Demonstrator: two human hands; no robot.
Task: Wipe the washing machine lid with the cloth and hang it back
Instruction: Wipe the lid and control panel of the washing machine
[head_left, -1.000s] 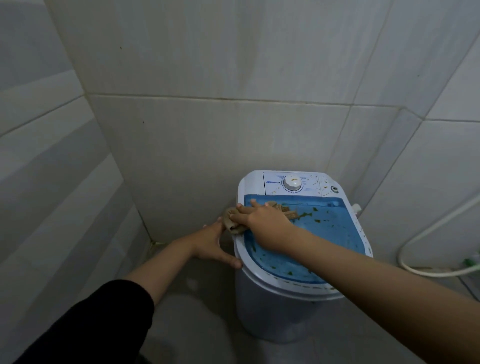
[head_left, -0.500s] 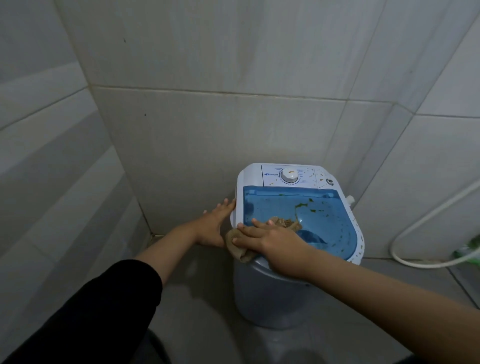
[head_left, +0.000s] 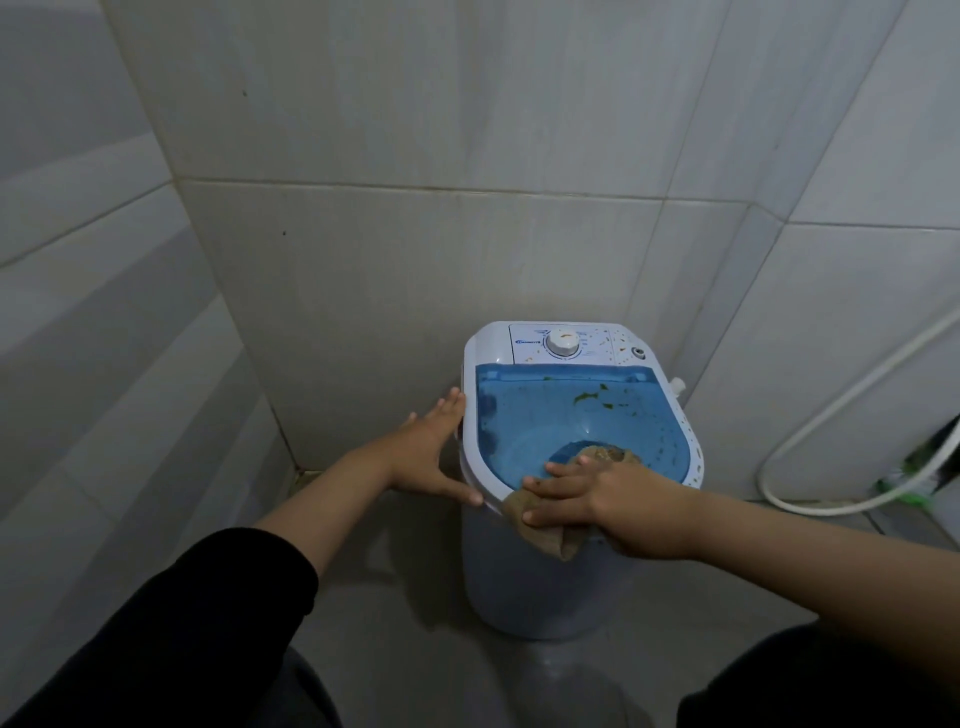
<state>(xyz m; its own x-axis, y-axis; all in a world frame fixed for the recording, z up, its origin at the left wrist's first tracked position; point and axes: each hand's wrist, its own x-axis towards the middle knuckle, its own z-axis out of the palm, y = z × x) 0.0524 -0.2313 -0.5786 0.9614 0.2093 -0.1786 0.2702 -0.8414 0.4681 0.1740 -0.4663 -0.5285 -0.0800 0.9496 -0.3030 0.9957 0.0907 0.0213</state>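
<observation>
Your right hand (head_left: 618, 501) lies flat, fingers spread, pressing the brown cloth (head_left: 550, 525) on the near rim of the blue washing machine lid (head_left: 550, 415); one corner of the cloth hangs over the front. The lid's long axis runs from you toward the dial panel (head_left: 563, 343), whose logo is too small to read. Your left hand (head_left: 431, 457), open, braces the machine's left side.

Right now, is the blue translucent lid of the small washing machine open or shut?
Shut: the blue translucent lid lies flat inside the white rim, and the right hand presses the brown cloth onto it.
</observation>
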